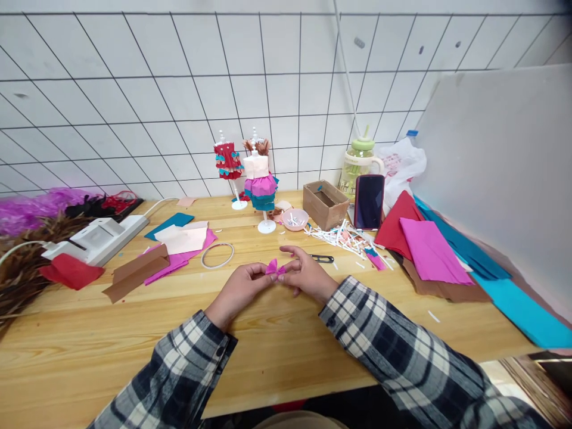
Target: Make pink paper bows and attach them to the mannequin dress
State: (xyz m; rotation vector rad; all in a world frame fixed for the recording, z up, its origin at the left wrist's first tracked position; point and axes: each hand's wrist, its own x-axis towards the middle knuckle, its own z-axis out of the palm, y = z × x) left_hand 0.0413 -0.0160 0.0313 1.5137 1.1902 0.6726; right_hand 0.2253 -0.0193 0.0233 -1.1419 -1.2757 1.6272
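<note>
Between my two hands, over the middle of the wooden table, is a small pink paper bow. My left hand pinches its left side between thumb and fingertips. From the other side, my right hand grips the bow's right end, with the index finger raised away from it. Just beyond my right hand lies a black-handled tool, partly hidden by the fingers. A silvery ring rests flat on the table to the left of the bow.
Two mini dress forms in paper outfits stand behind, near a pink dish, a cardboard box and scattered white strips. A phone leans upright. Coloured paper lies right; a power strip sits left.
</note>
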